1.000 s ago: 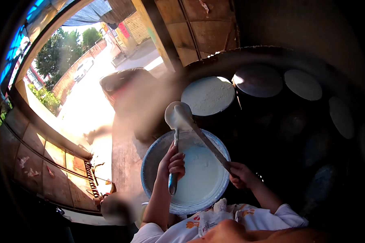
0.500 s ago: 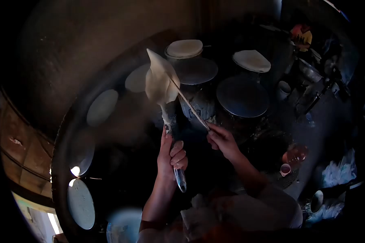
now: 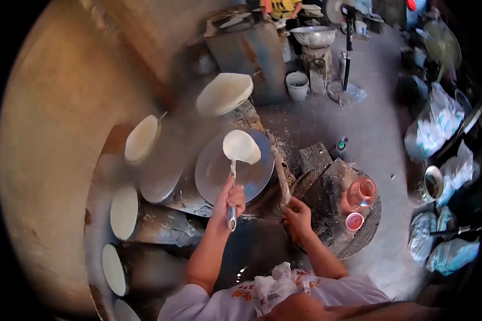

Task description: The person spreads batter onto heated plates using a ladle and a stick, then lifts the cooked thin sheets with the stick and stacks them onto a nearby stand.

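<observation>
My left hand [image 3: 229,199] is wrapped round the metal handle of a ladle [image 3: 232,218]. The ladle's far end shows as a rounded patch of pale batter [image 3: 241,146] over a dark round griddle [image 3: 209,171]. In my right hand [image 3: 297,215] is a long flat wooden stick [image 3: 279,171], pointing away from me beside the griddle's right edge. The stick and the batter are apart. Whether the batter touches the griddle I cannot tell.
Pale flatbreads lie on round plates beyond and left, such as one stack [image 3: 225,94]. A red jar [image 3: 359,193] stands right on a round board. A bucket [image 3: 297,85], a metal basin [image 3: 313,36], plastic bags [image 3: 436,123] and a person [image 3: 281,7] are farther off.
The view has turned right and brightened. The thin sheet that hung from the stick's tip is no longer on it. The stick has swung away from the ladle, which is now over the griddle.
</observation>
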`<act>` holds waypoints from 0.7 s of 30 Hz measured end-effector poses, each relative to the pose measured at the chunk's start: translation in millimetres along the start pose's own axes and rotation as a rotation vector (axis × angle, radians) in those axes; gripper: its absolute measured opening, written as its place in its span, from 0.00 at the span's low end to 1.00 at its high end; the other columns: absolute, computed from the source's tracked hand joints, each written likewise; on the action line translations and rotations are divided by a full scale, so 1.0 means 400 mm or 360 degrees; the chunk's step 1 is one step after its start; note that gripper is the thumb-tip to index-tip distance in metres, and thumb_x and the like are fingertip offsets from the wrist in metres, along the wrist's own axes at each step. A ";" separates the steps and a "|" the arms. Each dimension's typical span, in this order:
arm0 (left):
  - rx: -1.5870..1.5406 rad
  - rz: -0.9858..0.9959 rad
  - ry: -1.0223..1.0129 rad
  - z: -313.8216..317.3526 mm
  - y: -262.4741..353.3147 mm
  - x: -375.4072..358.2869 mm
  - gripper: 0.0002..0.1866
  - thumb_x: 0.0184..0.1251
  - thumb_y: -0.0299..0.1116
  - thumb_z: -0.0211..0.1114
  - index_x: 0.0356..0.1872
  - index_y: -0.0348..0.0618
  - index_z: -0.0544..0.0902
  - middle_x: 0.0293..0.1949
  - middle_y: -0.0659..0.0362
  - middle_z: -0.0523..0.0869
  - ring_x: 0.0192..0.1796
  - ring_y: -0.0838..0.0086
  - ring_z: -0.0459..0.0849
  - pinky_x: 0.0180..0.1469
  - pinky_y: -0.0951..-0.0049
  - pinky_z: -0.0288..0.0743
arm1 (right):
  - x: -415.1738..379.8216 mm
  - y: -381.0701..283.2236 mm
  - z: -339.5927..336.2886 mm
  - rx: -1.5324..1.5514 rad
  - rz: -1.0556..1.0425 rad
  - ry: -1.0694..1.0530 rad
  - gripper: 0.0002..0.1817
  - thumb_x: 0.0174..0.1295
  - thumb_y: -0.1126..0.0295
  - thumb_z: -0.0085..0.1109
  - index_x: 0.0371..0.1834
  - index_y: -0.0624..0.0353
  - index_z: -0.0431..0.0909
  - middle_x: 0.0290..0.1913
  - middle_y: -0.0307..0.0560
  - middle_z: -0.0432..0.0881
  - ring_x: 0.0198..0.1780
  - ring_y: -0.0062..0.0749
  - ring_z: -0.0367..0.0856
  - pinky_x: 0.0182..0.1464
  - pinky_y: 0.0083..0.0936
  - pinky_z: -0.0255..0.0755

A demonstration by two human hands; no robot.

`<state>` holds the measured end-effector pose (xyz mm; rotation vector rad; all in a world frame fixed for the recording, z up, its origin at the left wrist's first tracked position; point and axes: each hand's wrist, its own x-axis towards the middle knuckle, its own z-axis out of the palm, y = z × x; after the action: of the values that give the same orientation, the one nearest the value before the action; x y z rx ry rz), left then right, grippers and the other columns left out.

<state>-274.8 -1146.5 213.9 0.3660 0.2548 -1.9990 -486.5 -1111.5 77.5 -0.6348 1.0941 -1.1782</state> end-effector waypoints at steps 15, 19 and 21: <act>0.3972 0.0756 0.0264 -0.087 0.371 0.259 0.29 0.66 0.38 0.56 0.69 0.68 0.62 0.53 0.51 0.81 0.53 0.53 0.80 0.52 0.59 0.74 | 0.140 0.163 0.378 -0.1033 -0.1042 0.0928 0.21 0.39 0.88 0.53 0.42 0.64 0.74 0.45 0.57 0.72 0.52 0.54 0.68 0.57 0.36 0.63; 0.3828 0.0921 0.0039 -0.091 0.520 0.288 0.29 0.67 0.39 0.56 0.69 0.68 0.62 0.52 0.54 0.82 0.50 0.53 0.81 0.50 0.59 0.74 | 0.053 0.121 0.391 -0.1668 -0.0968 0.1070 0.20 0.47 0.83 0.53 0.46 0.60 0.78 0.48 0.51 0.77 0.49 0.52 0.73 0.51 0.37 0.71; 0.3818 0.0868 0.0088 -0.087 0.572 0.291 0.28 0.67 0.37 0.57 0.68 0.68 0.64 0.54 0.55 0.81 0.51 0.55 0.80 0.52 0.61 0.73 | 0.050 0.144 0.448 -0.1640 -0.0893 0.0965 0.19 0.49 0.83 0.53 0.47 0.60 0.77 0.49 0.51 0.77 0.50 0.51 0.74 0.52 0.36 0.71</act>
<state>-112.3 -1332.0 134.8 1.5850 -2.0950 -0.7364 -299.2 -1137.2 89.3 -1.5022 2.1723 -1.2558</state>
